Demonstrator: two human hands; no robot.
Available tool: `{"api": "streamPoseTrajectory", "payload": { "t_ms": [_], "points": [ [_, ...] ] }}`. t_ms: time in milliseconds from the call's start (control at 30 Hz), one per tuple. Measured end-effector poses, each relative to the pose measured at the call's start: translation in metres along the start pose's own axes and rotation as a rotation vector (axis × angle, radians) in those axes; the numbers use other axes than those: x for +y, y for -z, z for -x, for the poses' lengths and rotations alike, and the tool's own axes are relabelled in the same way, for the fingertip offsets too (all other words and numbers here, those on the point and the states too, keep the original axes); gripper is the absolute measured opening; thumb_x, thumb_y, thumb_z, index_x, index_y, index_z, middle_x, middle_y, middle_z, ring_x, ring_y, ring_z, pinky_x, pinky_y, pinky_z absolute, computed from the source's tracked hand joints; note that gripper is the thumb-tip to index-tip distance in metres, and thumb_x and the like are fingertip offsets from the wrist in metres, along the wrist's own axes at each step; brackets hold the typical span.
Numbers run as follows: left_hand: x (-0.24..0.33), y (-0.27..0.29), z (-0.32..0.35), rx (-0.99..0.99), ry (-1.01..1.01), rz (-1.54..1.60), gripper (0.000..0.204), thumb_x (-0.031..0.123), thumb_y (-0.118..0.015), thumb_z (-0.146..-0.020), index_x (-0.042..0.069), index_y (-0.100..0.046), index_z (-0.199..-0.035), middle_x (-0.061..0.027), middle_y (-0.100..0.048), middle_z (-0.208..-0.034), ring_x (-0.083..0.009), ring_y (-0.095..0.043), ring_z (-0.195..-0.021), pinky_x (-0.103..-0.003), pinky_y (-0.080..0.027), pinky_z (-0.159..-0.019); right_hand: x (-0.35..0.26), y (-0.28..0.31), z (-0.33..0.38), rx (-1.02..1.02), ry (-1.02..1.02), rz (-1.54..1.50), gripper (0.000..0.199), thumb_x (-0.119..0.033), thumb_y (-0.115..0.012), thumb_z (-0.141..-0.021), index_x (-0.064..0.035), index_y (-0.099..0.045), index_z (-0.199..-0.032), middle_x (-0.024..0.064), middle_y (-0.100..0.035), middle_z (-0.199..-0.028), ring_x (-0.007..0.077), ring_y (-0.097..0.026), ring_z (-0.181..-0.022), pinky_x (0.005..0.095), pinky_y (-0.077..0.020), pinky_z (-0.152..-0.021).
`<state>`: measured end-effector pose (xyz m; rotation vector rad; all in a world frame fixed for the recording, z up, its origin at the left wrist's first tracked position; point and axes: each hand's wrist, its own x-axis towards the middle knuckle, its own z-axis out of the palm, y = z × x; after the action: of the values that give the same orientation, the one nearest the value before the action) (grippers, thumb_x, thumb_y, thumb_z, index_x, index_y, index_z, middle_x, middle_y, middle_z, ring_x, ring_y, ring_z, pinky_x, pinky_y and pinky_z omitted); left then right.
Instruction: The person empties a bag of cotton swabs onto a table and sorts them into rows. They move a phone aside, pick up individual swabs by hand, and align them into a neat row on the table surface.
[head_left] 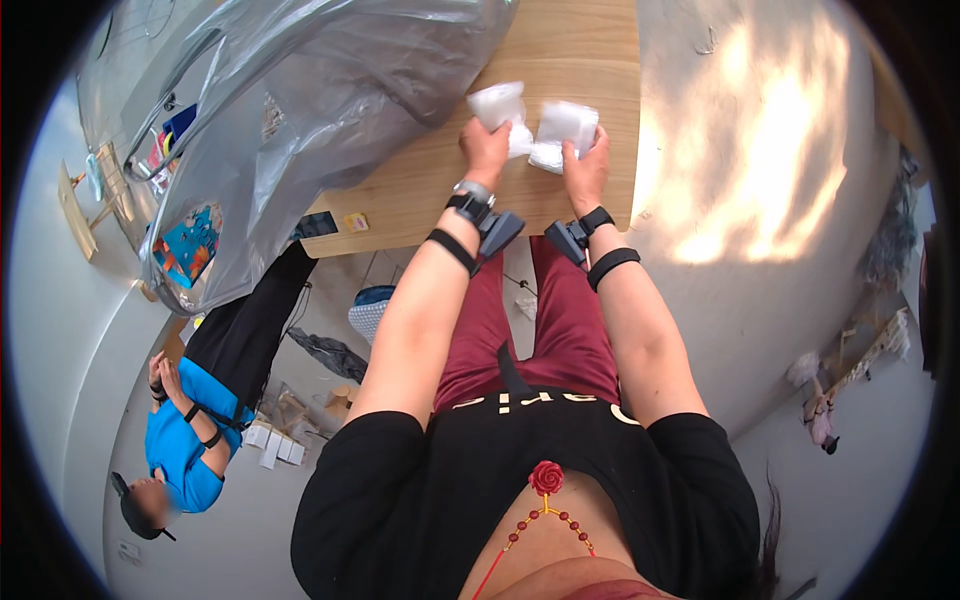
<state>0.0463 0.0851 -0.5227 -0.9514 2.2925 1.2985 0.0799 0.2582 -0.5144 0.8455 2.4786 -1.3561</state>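
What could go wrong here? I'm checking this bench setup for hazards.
The two small white plastic-wrapped packets sit close to the wooden tabletop's right edge; one held by the right hand might slip off. The big grey plastic sheet bulges near the left hand and could snag it.

White plastic packets in hands; small yellow label on table.

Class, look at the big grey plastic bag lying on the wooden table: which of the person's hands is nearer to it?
Left. The left hand grips a white packet just right of the grey plastic bag; the right hand is farther right, beyond it.
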Motion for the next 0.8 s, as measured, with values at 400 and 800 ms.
{"api": "streamPoseTrajectory", "payload": {
  "t_ms": [400,800],
  "points": [
    [-0.033,0.46,0.15,0.549,-0.015,0.94,0.041,0.002,-0.065,-0.098,0.004,-0.057,-0.138,-0.015,-0.064,-0.132,-0.03,-0.065,-0.12,-0.049,-0.057,-0.101,0.042,0.037,-0.019,0.119,-0.043,0.136,0.066,-0.036,-0.071,-0.096,0.0054,-0.045,-0.142,0.0237,-0.057,-0.123,0.031,-0.061,-0.108,0.0416,-0.0509,-0.096],
    [-0.125,0.612,0.193,0.728,-0.168,1.122,0.034,0.001,-0.064,-0.097,-0.004,-0.059,-0.131,-0.0146,-0.068,-0.124,-0.0277,-0.068,-0.114,-0.045,-0.057,-0.099,0.024,0.047,-0.053,-0.159,0.078,0.186,0.052,-0.031,-0.057,-0.105,0.0066,-0.049,-0.14,0.019,-0.061,-0.126,0.0261,-0.06,-0.113,0.0388,-0.0486,-0.099]
  ]
}}
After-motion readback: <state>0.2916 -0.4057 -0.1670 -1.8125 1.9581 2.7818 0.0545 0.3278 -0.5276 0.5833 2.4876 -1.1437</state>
